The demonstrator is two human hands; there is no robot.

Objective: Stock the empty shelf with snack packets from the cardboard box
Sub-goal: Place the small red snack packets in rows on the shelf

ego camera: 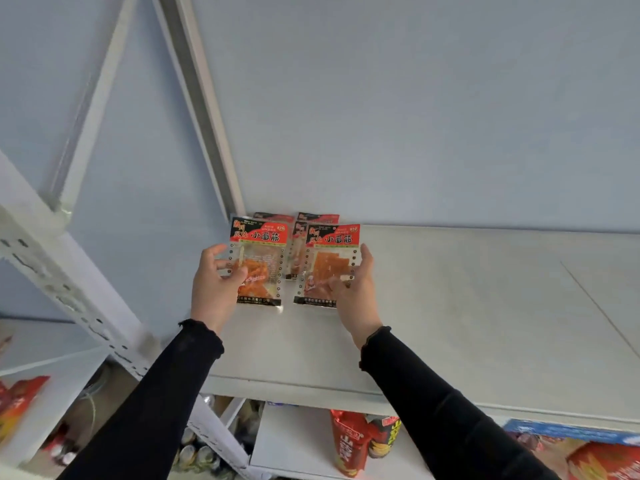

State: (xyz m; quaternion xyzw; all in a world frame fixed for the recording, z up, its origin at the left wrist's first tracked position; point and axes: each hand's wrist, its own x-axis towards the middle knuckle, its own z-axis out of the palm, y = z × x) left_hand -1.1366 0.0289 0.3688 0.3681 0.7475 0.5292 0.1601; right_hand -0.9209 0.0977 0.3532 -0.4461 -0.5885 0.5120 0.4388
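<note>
Two red-and-clear snack packets are held upright over the white shelf [450, 306], near its back left corner. My left hand [216, 285] grips the left packet [259, 261] by its left side, thumb across the front. My right hand [353, 289] grips the right packet [330, 263] from its right edge. Behind them, a few more packets [298, 220] of the same kind stand against the pale back wall. The cardboard box is not in view.
A white perforated upright [86, 296] runs diagonally at the left. Below the shelf, a lower shelf [294, 441] holds red snack tubes [348, 445], cans [197, 452] and a blue-edged box [568, 431]. Red packets [20, 400] lie on a shelf at far left.
</note>
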